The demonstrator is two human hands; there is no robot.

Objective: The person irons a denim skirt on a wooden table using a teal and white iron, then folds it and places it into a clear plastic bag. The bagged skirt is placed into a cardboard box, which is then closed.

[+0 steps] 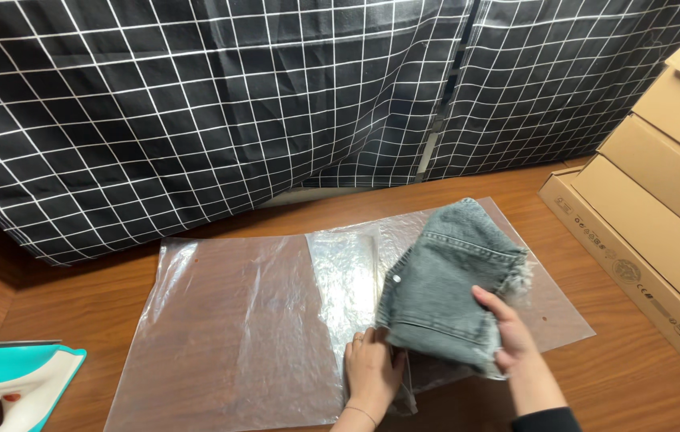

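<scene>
Folded grey denim shorts (448, 284) sit under my right hand (516, 336), whose fingers (490, 302) curl over the frayed hem at the near right corner, gripping the cloth. The bundle lies on a clear plastic bag (252, 320), towards the bag's right half, with the waistband and its metal button facing left. My left hand (372, 372) is just beside the shorts' lower left corner, palm down, fingers loosely bent and pressing the plastic flat; whether the fingertips pinch the bag's edge I cannot tell.

The bag is spread over a brown wooden table (76, 312). Behind it hangs a black cloth with a white grid pattern (236, 104), draped down to the tabletop. Flat cardboard boxes (660, 200) are stacked along the right edge, well apart from the shorts. At the near left corner lies a teal and white clothes iron (12, 384), only partly in view.

Both my forearms come in from the bottom edge, the right one in a dark sleeve (548, 420), the left wrist bare with a thin bracelet.
</scene>
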